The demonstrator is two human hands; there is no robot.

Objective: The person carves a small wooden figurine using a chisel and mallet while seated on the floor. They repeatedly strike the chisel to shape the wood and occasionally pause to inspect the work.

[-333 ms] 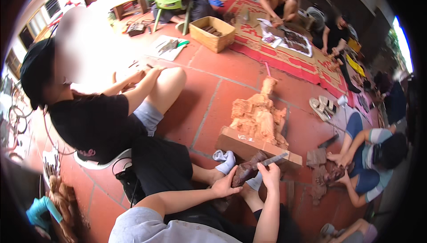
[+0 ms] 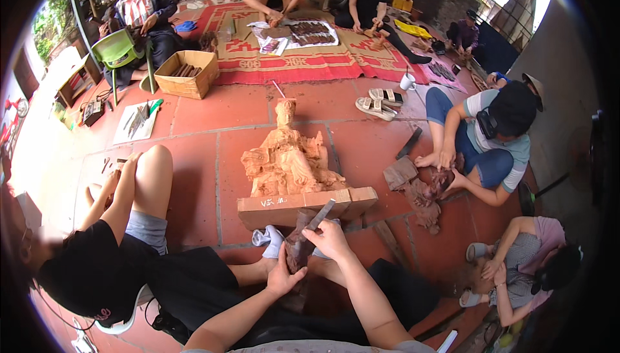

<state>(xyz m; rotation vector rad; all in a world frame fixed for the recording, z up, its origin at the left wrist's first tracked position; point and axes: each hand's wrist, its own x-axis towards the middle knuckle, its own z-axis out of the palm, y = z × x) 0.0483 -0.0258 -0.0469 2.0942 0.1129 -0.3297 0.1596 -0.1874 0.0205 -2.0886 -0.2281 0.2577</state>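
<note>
Closed around the lower part of a dark brown wood carving point(image 2: 298, 242), my left hand point(image 2: 283, 277) holds it up over my lap. My right hand point(image 2: 330, 239) grips a flat grey strip point(image 2: 321, 213), shaped like a file, which lies slanted against the carving's right side. Its tip points up and to the right. Just beyond stands a pale orange wooden statue point(image 2: 287, 159) of a seated figure on a block base point(image 2: 265, 209). The fine detail of the carving is too blurred to make out.
A person in black point(image 2: 84, 262) sits close on my left. On the right, a person point(image 2: 497, 127) works on dark carved pieces point(image 2: 420, 195). Sandals point(image 2: 378, 109), a wooden box point(image 2: 210, 75), a white sheet with tools point(image 2: 137, 122) and a red patterned mat point(image 2: 248, 69) lie farther out.
My view has swung to the right, so the statue and both hands appear farther left. Both hands keep hold of the carving and the strip.
</note>
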